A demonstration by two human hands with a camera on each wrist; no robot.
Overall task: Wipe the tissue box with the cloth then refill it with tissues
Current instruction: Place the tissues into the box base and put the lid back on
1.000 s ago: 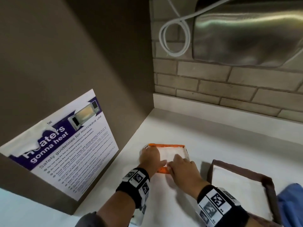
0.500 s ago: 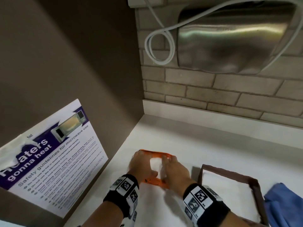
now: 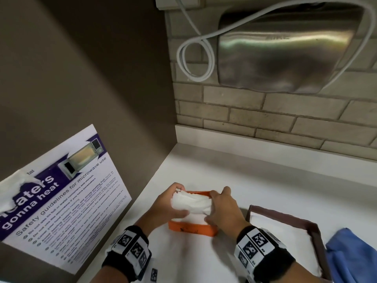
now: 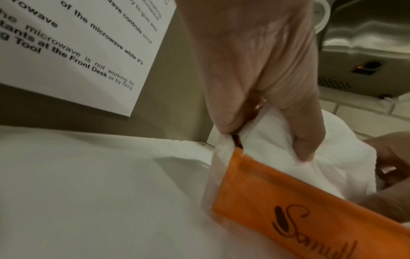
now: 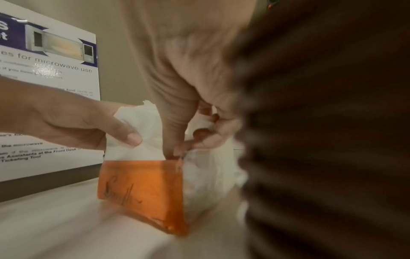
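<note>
An orange tissue box (image 3: 191,229) (image 4: 299,213) (image 5: 142,189) stands on the white counter (image 3: 265,180) near the corner. A bunch of white tissues (image 3: 191,203) (image 4: 277,149) (image 5: 142,129) bulges out of its open top. My left hand (image 3: 167,203) (image 4: 261,87) pinches the tissues at the box's left end, thumb in front. My right hand (image 3: 222,209) (image 5: 199,122) grips the tissues at the right end. A blue cloth (image 3: 353,256) lies on the counter at the far right, apart from both hands.
A brown-rimmed tray (image 3: 314,231) lined with white sits right of the box. A microwave safety poster (image 3: 61,201) hangs on the brown side wall at left. On the brick back wall hang a steel dispenser (image 3: 285,48) and a looped white cable (image 3: 195,56).
Both hands were pressing flat into the box; now they have lifted and hold a crumpled bunch of tissues above its rim. The camera has tilted, showing more wall.
</note>
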